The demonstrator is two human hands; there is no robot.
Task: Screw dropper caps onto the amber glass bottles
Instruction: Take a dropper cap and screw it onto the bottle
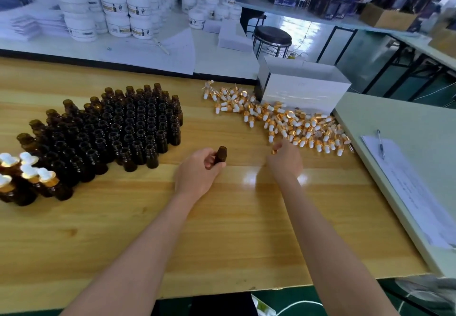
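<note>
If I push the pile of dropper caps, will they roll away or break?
Caps lie on their sides with round gold collars, so they probably roll in short curves. Their thin tubes may be fragile. They seem light: the right hand appears to pinch one with its fingertips.

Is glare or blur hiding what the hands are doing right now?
Head view: two glare patches on the table flank the right hand, which is motion-blurred beside the cap pile; the left hand and its bottle are sharp.
</note>
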